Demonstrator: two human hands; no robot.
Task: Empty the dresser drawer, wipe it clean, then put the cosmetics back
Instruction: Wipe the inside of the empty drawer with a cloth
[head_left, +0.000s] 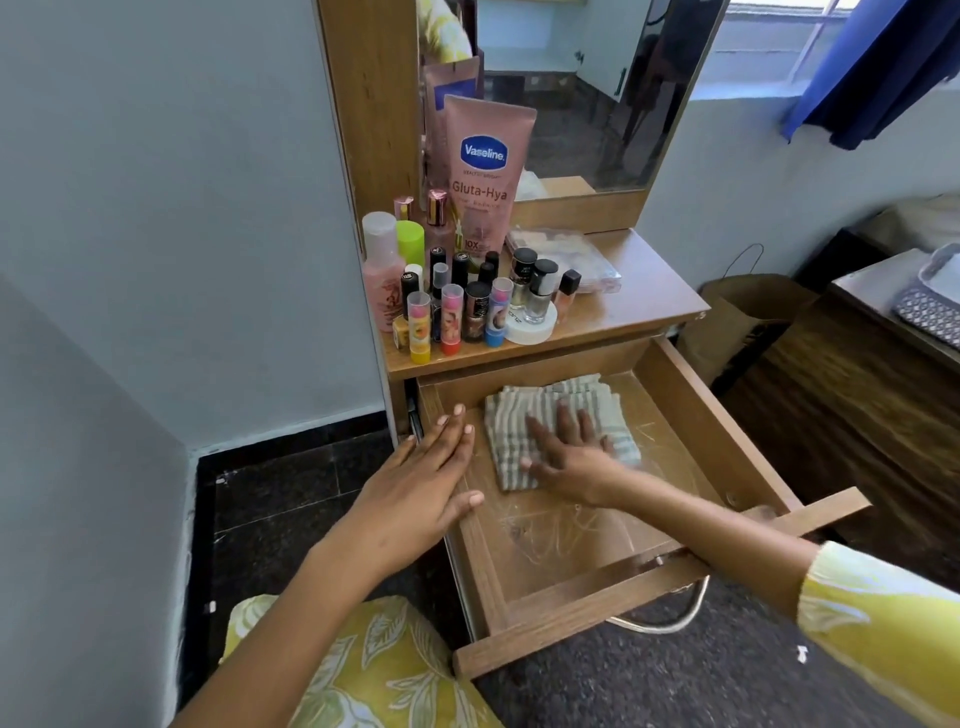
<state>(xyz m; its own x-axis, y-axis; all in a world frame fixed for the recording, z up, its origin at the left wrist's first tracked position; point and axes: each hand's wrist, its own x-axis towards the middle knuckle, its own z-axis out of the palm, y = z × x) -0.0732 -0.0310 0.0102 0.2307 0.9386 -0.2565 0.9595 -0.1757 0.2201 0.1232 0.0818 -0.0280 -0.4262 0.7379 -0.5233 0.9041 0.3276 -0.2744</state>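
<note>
Drawer (691, 410): pulled out below worktop (644, 296), holds only folded striped cloth (524, 415). My right hand (569, 457) flat on cloth, fingers spread straight, pressing (nothing gripped). My left hand (421, 483) open, fingers straight, resting on drawer's left wall. Cosmetics (462, 306) clustered on worktop; Vaseline tube (485, 171) upright behind.

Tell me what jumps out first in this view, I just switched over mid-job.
The pulled-out wooden drawer sits front and centre, with the right hand pressing a folded striped cloth flat on its scratched bottom. The left hand rests open on the drawer's left wall. Above, on the dresser top, stands a crowd of cosmetics at the left, topped by a tall pink Vaseline tube against the mirror.
</note>
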